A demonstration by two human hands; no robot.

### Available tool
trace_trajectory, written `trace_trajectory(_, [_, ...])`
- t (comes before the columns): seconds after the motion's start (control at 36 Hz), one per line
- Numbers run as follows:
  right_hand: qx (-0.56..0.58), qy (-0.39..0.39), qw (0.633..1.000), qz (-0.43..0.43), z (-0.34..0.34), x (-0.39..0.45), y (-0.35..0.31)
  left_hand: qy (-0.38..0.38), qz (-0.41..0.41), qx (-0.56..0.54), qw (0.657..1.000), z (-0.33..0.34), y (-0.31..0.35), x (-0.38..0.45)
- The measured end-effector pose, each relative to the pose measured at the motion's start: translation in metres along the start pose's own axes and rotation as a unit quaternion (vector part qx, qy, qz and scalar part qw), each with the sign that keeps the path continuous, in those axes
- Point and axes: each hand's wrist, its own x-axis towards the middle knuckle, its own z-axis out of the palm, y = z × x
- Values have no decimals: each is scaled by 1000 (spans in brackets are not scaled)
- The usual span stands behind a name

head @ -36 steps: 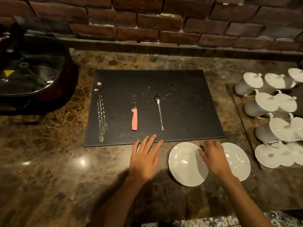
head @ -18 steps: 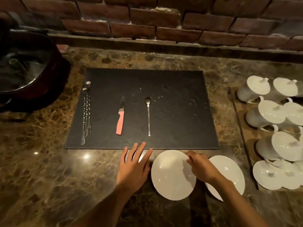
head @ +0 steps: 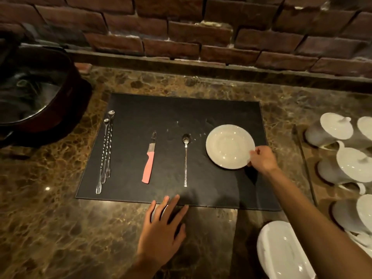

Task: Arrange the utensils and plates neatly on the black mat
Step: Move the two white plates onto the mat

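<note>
The black mat (head: 141, 109) lies on the marble counter. On it, from left to right: two long twisted forks (head: 105, 152), a pink-handled knife (head: 149, 160), a long spoon (head: 185, 158) and a white plate (head: 229, 146). My right hand (head: 262, 159) pinches the plate's near right rim, thumb on top. My left hand (head: 162, 232) rests flat, fingers spread, on the counter just before the mat's front edge. A second white plate (head: 281, 252) sits on the counter at the lower right, partly under my right forearm.
A dark pot with a glass lid (head: 34, 93) stands at the left of the mat. White lidded cups and saucers (head: 346, 158) crowd a board on the right. A brick wall with a ledge (head: 201, 63) closes the back.
My right hand has carried one plate from the counter in front of the mat onto the mat's right side. The left hand stayed near the front edge. The camera view shifted.
</note>
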Motion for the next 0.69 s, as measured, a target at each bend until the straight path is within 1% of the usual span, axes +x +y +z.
trace_trajectory(0.11, [57,38,997,30,9,28,-20,-14,-5,13,1000,6,-1,-1])
trace_trajectory(0.19, [102,60,992,35,14,37,-25,-17,-11,17,1000,10,-1,-2])
trace_trajectory(0.39, [242,31,969,50,2,35,-12,2,-13,3,1000,6,0,-2])
trace_trajectory(0.44, [242,15,969,39,-10,23,-3,0,-11,5,1000,3,0,-2])
trace_trajectory(0.5, [207,-25,978,-2,-26,3,7,-5,-11,4,1000,1,0,-2])
trace_trajectory(0.58, [98,-148,981,-80,-53,-34,26,-21,-11,-4,1000,-3,1,-2])
trace_trajectory(0.64, [4,-249,963,-103,-69,-56,41,-23,-12,-13,1000,-4,2,-1])
trace_trajectory(0.69, [-96,-328,934,-108,-77,-72,57,-23,-14,-20,999,-4,2,-1])
